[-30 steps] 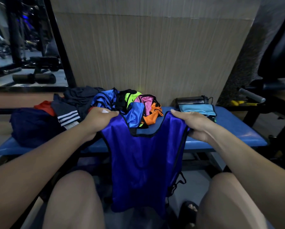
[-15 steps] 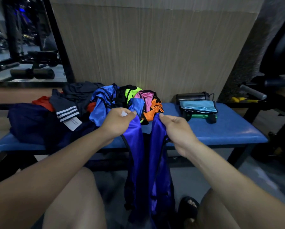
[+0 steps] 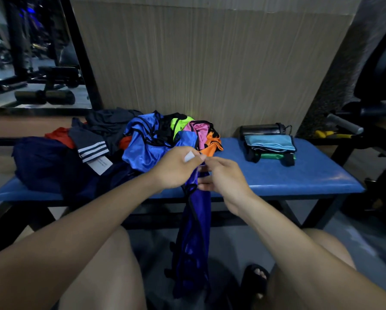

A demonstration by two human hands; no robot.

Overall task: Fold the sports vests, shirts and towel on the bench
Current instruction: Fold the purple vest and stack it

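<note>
A dark blue sports vest with black trim hangs folded in half lengthwise in front of the blue padded bench. My left hand and my right hand meet at its top, each pinching a shoulder; a white label shows at my left fingertips. Behind my hands a heap of vests in blue, green, pink and orange lies on the bench. Dark shirts and a navy garment lie at the left.
A small stack of folded items, light blue on top and green below, sits on the bench's right half beside a dark bottle. A wood-panel wall stands behind. Gym equipment stands right, a mirror left. My knees and a sandalled foot are below.
My hands have come together from wide apart, bringing the vest's two shoulders to meet. The vest went from spread flat to a narrow hanging strip.
</note>
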